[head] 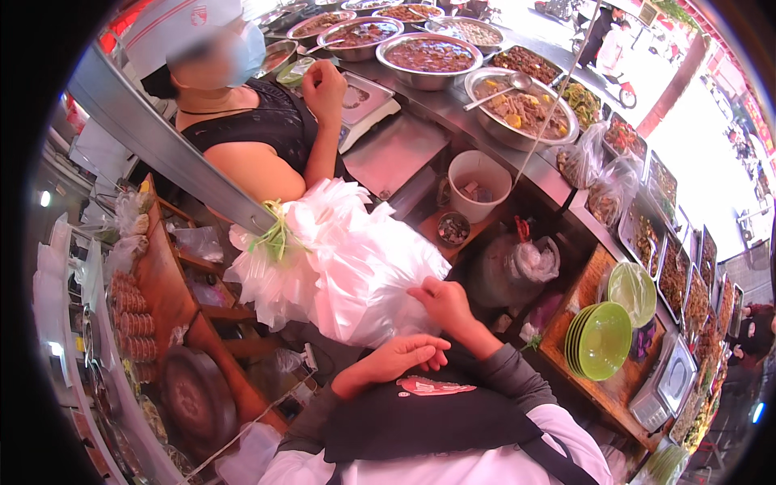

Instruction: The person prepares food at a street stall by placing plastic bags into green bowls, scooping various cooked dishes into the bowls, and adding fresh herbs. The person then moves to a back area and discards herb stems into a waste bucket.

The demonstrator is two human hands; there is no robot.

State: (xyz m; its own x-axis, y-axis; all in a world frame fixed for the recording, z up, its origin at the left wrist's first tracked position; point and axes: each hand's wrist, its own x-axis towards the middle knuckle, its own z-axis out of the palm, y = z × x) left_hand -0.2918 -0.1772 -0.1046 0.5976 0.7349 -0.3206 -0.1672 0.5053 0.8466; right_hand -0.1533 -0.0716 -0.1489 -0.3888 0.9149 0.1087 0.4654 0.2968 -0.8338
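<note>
A large bunch of white plastic bags (364, 267) hangs in front of me from the end of a metal bar (182, 151), tied there with green strips. My right hand (447, 306) is at the right edge of the bags, its fingers curled; whether they pinch the plastic cannot be told. Below it, my left hand (400, 359) is held over my black apron (418, 418). Its fingers are slightly bent, and no object shows in it.
To the left stands a person (260, 121) by a weighing scale (364, 103). Large metal bowls of food (430, 57) line the counter. A white bucket (479, 182) stands beyond the bags. Green bowls (603, 342) and another scale (661, 379) are at right; a round chopping block (197, 394) at left.
</note>
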